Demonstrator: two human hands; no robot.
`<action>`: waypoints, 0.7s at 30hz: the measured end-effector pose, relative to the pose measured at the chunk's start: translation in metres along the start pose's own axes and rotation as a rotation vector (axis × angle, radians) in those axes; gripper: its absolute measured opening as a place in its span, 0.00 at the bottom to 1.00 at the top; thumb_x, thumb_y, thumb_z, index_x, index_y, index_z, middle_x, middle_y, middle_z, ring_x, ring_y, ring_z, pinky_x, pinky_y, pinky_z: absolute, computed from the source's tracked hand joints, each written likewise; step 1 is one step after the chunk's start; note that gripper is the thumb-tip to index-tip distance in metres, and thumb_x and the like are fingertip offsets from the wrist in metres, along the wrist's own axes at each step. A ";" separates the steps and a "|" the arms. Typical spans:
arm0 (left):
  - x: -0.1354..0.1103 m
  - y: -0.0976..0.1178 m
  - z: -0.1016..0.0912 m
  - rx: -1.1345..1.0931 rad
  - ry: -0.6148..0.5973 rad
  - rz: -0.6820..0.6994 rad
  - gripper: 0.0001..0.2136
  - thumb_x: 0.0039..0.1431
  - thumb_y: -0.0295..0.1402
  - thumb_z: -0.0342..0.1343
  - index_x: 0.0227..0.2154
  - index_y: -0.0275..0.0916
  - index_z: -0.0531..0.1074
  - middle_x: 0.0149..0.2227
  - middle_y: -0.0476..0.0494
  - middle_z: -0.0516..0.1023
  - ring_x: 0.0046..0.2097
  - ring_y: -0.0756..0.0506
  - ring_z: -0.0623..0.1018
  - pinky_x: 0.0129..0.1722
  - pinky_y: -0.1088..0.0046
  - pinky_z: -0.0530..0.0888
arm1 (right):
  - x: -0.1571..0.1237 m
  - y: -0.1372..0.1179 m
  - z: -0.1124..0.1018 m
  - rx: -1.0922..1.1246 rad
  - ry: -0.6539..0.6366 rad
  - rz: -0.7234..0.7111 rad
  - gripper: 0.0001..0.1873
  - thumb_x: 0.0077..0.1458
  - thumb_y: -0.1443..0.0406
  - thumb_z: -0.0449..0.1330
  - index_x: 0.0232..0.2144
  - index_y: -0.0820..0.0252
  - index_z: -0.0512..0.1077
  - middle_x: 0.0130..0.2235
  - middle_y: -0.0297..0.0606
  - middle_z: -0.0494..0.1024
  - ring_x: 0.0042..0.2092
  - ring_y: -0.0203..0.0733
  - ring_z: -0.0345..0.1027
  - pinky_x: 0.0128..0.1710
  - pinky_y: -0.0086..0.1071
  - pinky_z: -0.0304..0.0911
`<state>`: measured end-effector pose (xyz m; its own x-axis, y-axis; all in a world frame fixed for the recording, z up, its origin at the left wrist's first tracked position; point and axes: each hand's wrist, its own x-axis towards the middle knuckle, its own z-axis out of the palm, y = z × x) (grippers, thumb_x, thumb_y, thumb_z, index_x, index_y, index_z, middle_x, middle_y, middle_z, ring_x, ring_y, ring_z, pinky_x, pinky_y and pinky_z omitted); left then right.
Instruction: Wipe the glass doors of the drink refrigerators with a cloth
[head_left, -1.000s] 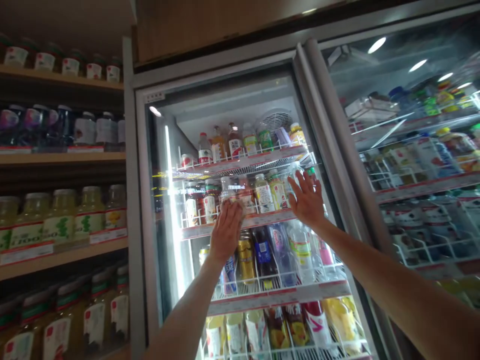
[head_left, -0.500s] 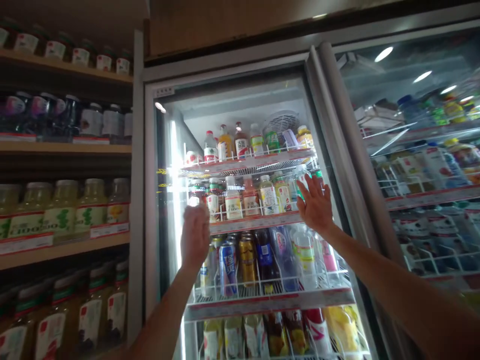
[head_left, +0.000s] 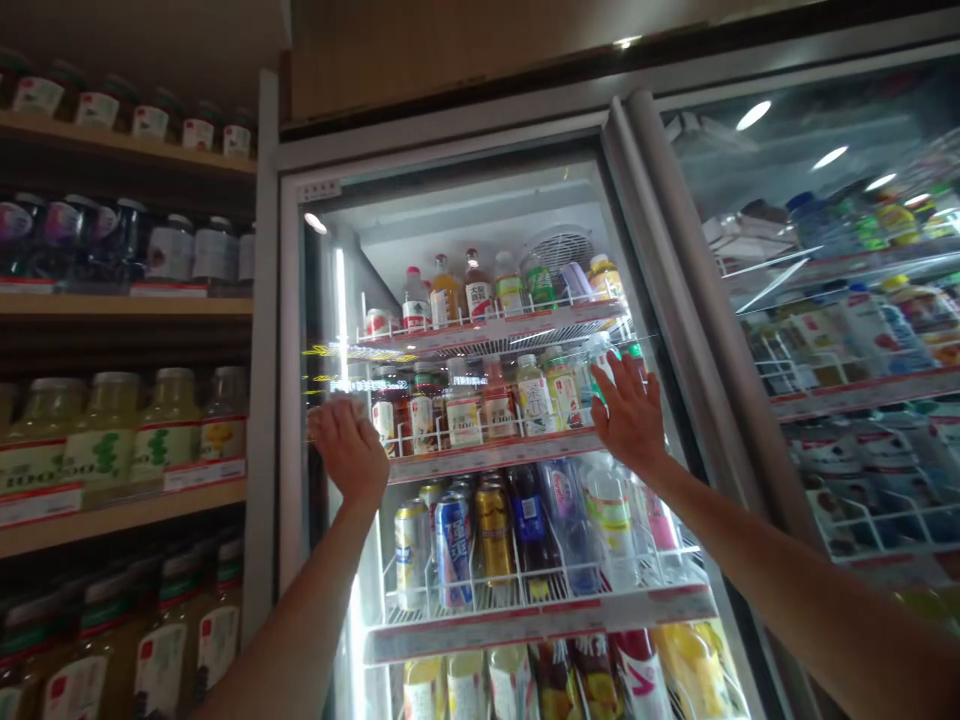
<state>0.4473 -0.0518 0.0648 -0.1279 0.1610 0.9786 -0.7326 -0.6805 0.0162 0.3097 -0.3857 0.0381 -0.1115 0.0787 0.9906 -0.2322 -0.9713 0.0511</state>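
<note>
My right hand (head_left: 631, 418) lies against the glass door (head_left: 465, 210) of the drinks cooler, fingers spread and apart, in front of the right end of the second shelf. Near the door's left side is my left hand (head_left: 351, 448), its fingers bent and close together against the glass. A pale brownish patch shows at its fingertips; I cannot tell whether it is a cloth or a reflection. Behind the glass stand juice bottles (head_left: 499, 400) and, lower down, a blue can (head_left: 454, 550) and a gold can (head_left: 495, 530).
Left of the cooler, wooden shelves (head_left: 112, 305) carry rows of bottles and jars. A second glass-doored cooler (head_left: 847, 400) with more drinks adjoins on the right. A metal door frame (head_left: 690, 300) runs between the two. Ceiling lights reflect in the glass.
My left hand has moved left across the glass, from in front of the second-shelf bottles to the door's left side. My right hand has stayed in place. The view has shifted slightly.
</note>
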 end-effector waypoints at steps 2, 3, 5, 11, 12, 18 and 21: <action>0.010 0.020 0.014 -0.017 -0.059 0.145 0.20 0.63 0.33 0.38 0.57 0.37 0.58 0.62 0.36 0.58 0.67 0.40 0.49 0.64 0.47 0.48 | 0.000 0.001 0.001 -0.004 0.008 -0.008 0.27 0.60 0.60 0.45 0.61 0.52 0.54 0.65 0.38 0.54 0.66 0.47 0.43 0.63 0.51 0.39; 0.013 0.031 0.021 -0.032 -0.119 0.252 0.19 0.63 0.34 0.39 0.56 0.40 0.60 0.60 0.41 0.62 0.66 0.42 0.51 0.65 0.52 0.51 | 0.000 0.002 0.001 -0.003 0.014 -0.015 0.26 0.60 0.60 0.45 0.61 0.52 0.55 0.65 0.38 0.55 0.66 0.47 0.43 0.63 0.50 0.39; 0.020 0.047 0.031 -0.062 -0.251 0.435 0.18 0.63 0.35 0.42 0.54 0.44 0.63 0.59 0.46 0.65 0.65 0.46 0.53 0.64 0.61 0.56 | -0.001 0.004 0.002 0.000 0.031 -0.026 0.26 0.60 0.61 0.45 0.61 0.53 0.56 0.64 0.39 0.56 0.66 0.47 0.44 0.63 0.50 0.39; 0.060 0.022 0.027 0.012 0.035 0.131 0.19 0.62 0.31 0.39 0.53 0.29 0.62 0.57 0.28 0.63 0.65 0.36 0.54 0.63 0.45 0.51 | 0.000 0.004 0.002 -0.022 0.073 -0.047 0.23 0.61 0.61 0.45 0.57 0.56 0.62 0.62 0.41 0.60 0.65 0.47 0.46 0.63 0.49 0.42; 0.064 0.022 0.029 0.016 0.064 0.104 0.19 0.62 0.30 0.39 0.53 0.29 0.62 0.58 0.27 0.62 0.65 0.36 0.53 0.62 0.43 0.50 | 0.000 0.004 0.002 -0.023 0.076 -0.049 0.23 0.61 0.61 0.45 0.57 0.56 0.62 0.62 0.41 0.60 0.65 0.47 0.46 0.63 0.49 0.42; 0.065 0.051 0.054 -0.030 -0.183 0.498 0.18 0.61 0.32 0.44 0.54 0.39 0.63 0.60 0.42 0.63 0.66 0.42 0.52 0.63 0.57 0.57 | -0.001 0.006 0.002 -0.014 0.084 -0.058 0.24 0.61 0.61 0.44 0.58 0.54 0.60 0.62 0.40 0.60 0.66 0.45 0.45 0.63 0.48 0.41; 0.076 0.040 0.049 -0.010 -0.047 0.382 0.18 0.62 0.31 0.42 0.54 0.36 0.63 0.59 0.37 0.63 0.65 0.40 0.54 0.63 0.52 0.55 | -0.001 0.006 0.003 -0.022 0.081 -0.065 0.24 0.61 0.60 0.45 0.59 0.55 0.59 0.62 0.41 0.59 0.66 0.46 0.44 0.63 0.48 0.41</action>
<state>0.4408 -0.1013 0.1500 -0.3621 -0.1357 0.9222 -0.6446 -0.6782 -0.3529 0.3116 -0.3923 0.0378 -0.1730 0.1604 0.9718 -0.2624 -0.9585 0.1115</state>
